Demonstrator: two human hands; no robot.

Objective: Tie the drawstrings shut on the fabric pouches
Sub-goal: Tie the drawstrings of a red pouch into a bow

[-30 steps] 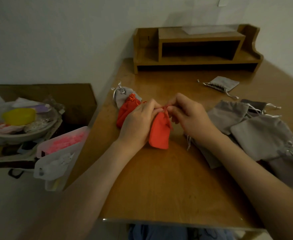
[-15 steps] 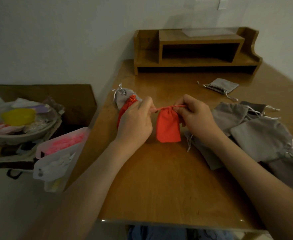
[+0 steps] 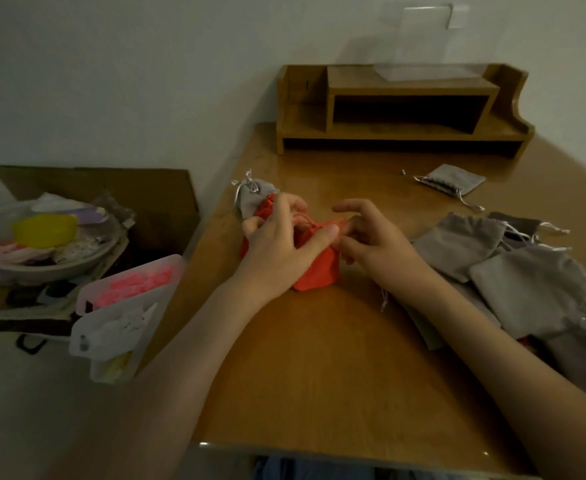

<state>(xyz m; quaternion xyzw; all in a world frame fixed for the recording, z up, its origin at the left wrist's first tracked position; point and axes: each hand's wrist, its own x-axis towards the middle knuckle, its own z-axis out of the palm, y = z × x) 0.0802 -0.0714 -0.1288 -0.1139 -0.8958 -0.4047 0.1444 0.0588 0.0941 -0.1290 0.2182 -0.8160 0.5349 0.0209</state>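
— Wooden desk (image 3: 319, 375) first: why the grey pile (image 3: 533, 289) on its right side?
— Probably waiting, untied. The orange pouch (image 3: 319, 271) lies between both hands, within easy reach.
— Fingers?
— The left hand (image 3: 277, 251) curls, pinching the cord (image 3: 305, 221). The right hand (image 3: 378, 244) lifts its forefinger; its hold I cannot tell.

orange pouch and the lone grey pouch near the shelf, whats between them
In the head view: the right hand at the orange pouch, then bare table up to the lone grey pouch.
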